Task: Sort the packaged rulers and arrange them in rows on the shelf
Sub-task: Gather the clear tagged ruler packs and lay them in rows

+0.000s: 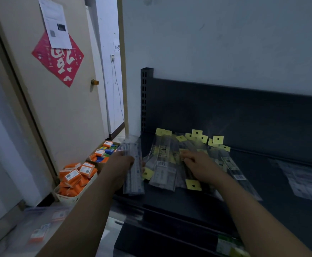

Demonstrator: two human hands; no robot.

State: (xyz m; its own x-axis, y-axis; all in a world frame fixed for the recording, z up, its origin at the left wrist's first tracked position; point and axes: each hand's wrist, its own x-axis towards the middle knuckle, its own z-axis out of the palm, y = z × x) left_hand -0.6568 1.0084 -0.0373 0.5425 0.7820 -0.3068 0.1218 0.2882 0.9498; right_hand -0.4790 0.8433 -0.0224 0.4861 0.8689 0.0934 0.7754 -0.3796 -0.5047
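Note:
A loose pile of packaged rulers (162, 164) in clear sleeves with yellow hang tabs lies on the dark shelf (262, 173), tabs pointing different ways. My left hand (122, 162) grips a small stack of packaged rulers (133, 171) at the shelf's left end, held lengthwise over the front edge. My right hand (197, 164) rests on the middle of the pile, fingers bent onto a dark ruler pack (186, 169). Whether it pinches that pack is not visible.
Flat clear packets (303, 180) lie at the shelf's right. A slotted upright (145, 101) bounds the shelf's left end. On the floor to the left stand a white basket of orange boxes (75, 180) and a carton of coloured boxes (103, 153). A door (59, 108) is further left.

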